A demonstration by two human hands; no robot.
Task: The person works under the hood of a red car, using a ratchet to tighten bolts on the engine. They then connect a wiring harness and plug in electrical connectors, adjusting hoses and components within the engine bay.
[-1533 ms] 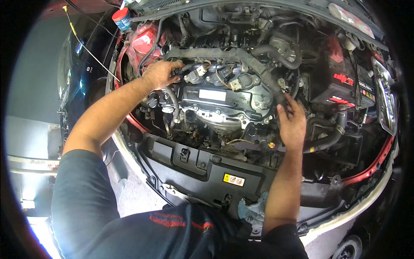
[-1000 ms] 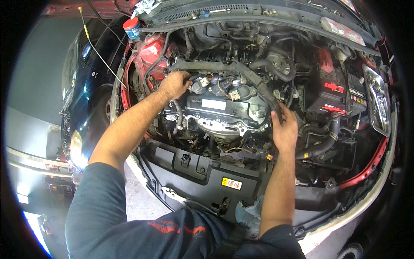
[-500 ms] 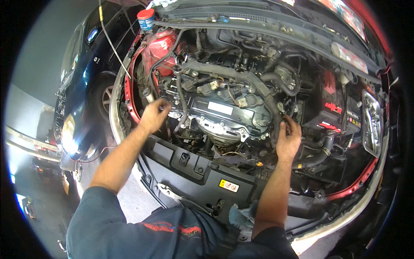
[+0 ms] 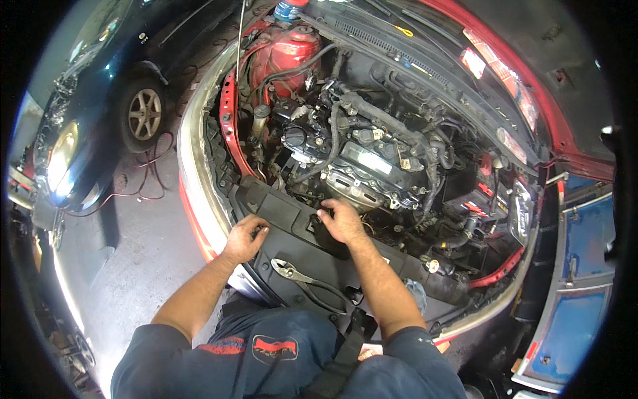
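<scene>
My left hand [image 4: 244, 239] is closed in a loose pinch at the left end of the black plastic front cover [image 4: 282, 213]. What its fingertips hold, if anything, is too small to make out. Farther right, my right hand [image 4: 343, 223] is over the rear edge of the cover, close to the engine, its fingers curled; anything in them is hidden. Pliers [image 4: 307, 280] lie on the cover between my forearms, jaws to the left and handles toward lower right. Beyond my hands is the engine [image 4: 369, 163], with a round black cap [image 4: 294, 137] at its left.
A red-marked battery [image 4: 478, 196] sits at the bay's right, with hoses nearby. A blue tub [image 4: 289, 10] stands at the far left corner. A dark car [image 4: 80, 159] is parked at left, and blue panels [image 4: 575, 286] stand at right.
My right hand has moved left from the engine's right side to the front cover. My left hand has come nearer, off the engine's left side. The view has swung, showing more floor.
</scene>
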